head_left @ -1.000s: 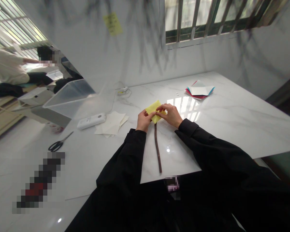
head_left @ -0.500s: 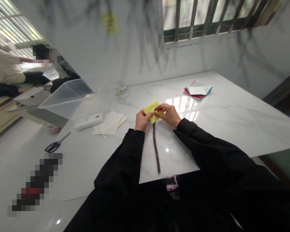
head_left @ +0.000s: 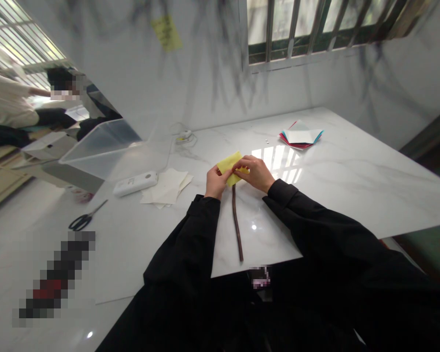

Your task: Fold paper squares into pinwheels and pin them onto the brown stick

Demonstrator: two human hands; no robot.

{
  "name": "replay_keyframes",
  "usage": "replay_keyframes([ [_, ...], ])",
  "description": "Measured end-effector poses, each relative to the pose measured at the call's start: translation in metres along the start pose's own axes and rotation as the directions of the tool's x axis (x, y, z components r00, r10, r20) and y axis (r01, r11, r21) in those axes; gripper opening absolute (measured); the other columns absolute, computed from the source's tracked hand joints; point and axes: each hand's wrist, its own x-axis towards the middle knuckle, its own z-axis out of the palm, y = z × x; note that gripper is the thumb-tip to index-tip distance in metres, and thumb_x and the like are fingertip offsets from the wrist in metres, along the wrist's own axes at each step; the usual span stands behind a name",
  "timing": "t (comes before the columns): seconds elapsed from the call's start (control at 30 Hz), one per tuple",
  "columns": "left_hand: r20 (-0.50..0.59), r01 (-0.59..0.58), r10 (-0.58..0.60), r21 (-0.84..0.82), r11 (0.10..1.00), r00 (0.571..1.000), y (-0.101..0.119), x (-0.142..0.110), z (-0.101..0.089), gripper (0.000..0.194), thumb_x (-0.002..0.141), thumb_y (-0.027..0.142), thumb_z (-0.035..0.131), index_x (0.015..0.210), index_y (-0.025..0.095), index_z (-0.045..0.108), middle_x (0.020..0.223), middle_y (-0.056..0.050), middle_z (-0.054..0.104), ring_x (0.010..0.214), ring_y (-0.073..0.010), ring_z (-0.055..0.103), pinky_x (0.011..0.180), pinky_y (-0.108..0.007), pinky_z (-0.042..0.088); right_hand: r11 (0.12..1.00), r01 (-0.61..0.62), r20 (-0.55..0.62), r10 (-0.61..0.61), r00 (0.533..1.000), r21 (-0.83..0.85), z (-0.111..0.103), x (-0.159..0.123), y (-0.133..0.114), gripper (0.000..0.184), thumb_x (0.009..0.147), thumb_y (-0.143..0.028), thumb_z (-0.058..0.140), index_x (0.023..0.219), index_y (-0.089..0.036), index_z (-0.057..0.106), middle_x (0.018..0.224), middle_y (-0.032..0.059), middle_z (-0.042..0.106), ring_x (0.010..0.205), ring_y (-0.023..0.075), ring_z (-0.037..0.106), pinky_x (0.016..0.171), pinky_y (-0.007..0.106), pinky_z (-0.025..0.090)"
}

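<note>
Both my hands hold a small square of yellow paper (head_left: 229, 162) above the white marbled table. My left hand (head_left: 214, 183) grips its left side, with the thumb lying on top near the middle. From the right, my right hand (head_left: 255, 172) pinches at the centre of the paper, thumb and fingertips close to the left thumb. A thin brown stick (head_left: 236, 220) extends from under the paper's lower corner toward the table's front edge. Its upper end is hidden behind the paper, so whether the two are joined I cannot tell.
Left of my hands lie cream paper sheets (head_left: 168, 188), a white oblong device (head_left: 135, 185) and scissors (head_left: 81, 222). A clear plastic bin (head_left: 99, 151) stands behind them. Coloured folded papers (head_left: 301, 137) rest at the back right. Two people are at the far left.
My right fingers have shifted slightly and curl closer over the middle of the yellow paper. My left hand and the stick stay nearly in place.
</note>
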Motion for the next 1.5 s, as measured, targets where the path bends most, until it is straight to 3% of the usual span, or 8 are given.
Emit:
replay_keyframes([
  [0.4, 0.009, -0.049, 0.049, 0.105, 0.993, 0.999, 0.000, 0.001, -0.002, 0.061, 0.054, 0.044, 0.096, 0.102, 0.012, 0.074, 0.099, -0.011, 0.079, 0.093, -0.0269, 0.074, 0.087, -0.038, 0.058, 0.991, 0.010, 0.052, -0.003, 0.999, -0.134, -0.001, 0.003, -0.002, 0.003, 0.088, -0.023, 0.075, 0.090, -0.023, 0.077, 0.095, 0.0054, 0.071, 0.089, 0.0211, 0.062, 0.080, 0.033, 0.048],
  [0.5, 0.016, -0.061, 0.060, 0.123, 0.990, 0.998, 0.001, 0.001, -0.003, 0.059, 0.056, 0.042, 0.094, 0.103, 0.013, 0.074, 0.099, -0.010, 0.079, 0.092, -0.0265, 0.074, 0.085, -0.037, 0.058, 0.997, -0.021, 0.046, 0.025, 0.999, -0.079, 0.000, 0.002, -0.001, 0.002, 0.087, -0.022, 0.075, 0.086, -0.022, 0.077, 0.090, 0.0045, 0.070, 0.082, 0.0189, 0.062, 0.078, 0.032, 0.048],
  [0.67, 0.027, -0.109, 0.105, 0.215, 0.971, 0.994, -0.002, 0.003, -0.006, 0.046, 0.062, 0.034, 0.088, 0.101, 0.015, 0.074, 0.094, -0.008, 0.079, 0.086, -0.0239, 0.073, 0.081, -0.033, 0.058, 0.981, -0.117, 0.057, 0.110, 0.992, 0.152, 0.004, -0.001, 0.005, 0.003, 0.084, -0.022, 0.075, 0.082, -0.020, 0.075, 0.085, 0.0035, 0.072, 0.072, 0.0159, 0.062, 0.071, 0.030, 0.050],
  [0.83, -0.091, -0.078, 0.105, 0.265, 0.961, 0.990, -0.005, 0.010, -0.014, 0.042, 0.064, 0.027, 0.083, 0.103, 0.015, 0.073, 0.091, -0.008, 0.078, 0.083, -0.0239, 0.074, 0.081, -0.034, 0.058, 0.952, -0.182, 0.052, 0.174, 0.983, 0.246, 0.007, -0.004, 0.014, 0.005, 0.080, -0.023, 0.072, 0.078, -0.020, 0.070, 0.082, 0.0026, 0.072, 0.075, 0.0170, 0.065, 0.071, 0.030, 0.054],
  [1.03, -0.177, -0.092, 0.131, 0.211, 0.973, 0.976, -0.005, 0.015, -0.021, 0.042, 0.065, 0.027, 0.081, 0.103, 0.014, 0.072, 0.098, -0.012, 0.078, 0.092, -0.0266, 0.075, 0.086, -0.036, 0.058, 0.974, -0.213, 0.101, 0.205, 0.974, 0.076, 0.002, -0.005, 0.026, 0.007, 0.075, -0.012, 0.070, 0.077, -0.018, 0.072, 0.071, 0.0008, 0.070, 0.064, 0.0149, 0.062, 0.066, 0.028, 0.048],
  [1.23, -0.166, -0.075, 0.101, 0.156, 0.985, 0.981, -0.004, 0.014, -0.019, 0.045, 0.066, 0.029, 0.082, 0.107, 0.013, 0.071, 0.098, -0.014, 0.078, 0.092, -0.0272, 0.075, 0.086, -0.039, 0.060, 0.967, -0.192, 0.223, 0.228, 0.948, -0.169, -0.005, -0.002, 0.025, 0.007, 0.082, -0.017, 0.074, 0.082, -0.021, 0.080, 0.082, 0.0030, 0.076, 0.070, 0.0158, 0.064, 0.071, 0.028, 0.045],
  [1.5, -0.269, -0.036, 0.049, 0.054, 0.998, 0.962, -0.003, 0.019, -0.021, 0.039, 0.068, 0.024, 0.077, 0.105, 0.014, 0.071, 0.099, -0.012, 0.078, 0.089, -0.0240, 0.075, 0.084, -0.036, 0.061, 0.965, -0.150, 0.283, 0.208, 0.936, -0.214, -0.010, -0.002, 0.023, 0.013, 0.087, -0.018, 0.070, 0.091, -0.020, 0.082, 0.089, 0.0038, 0.078, 0.074, 0.0152, 0.064, 0.074, 0.027, 0.045],
])
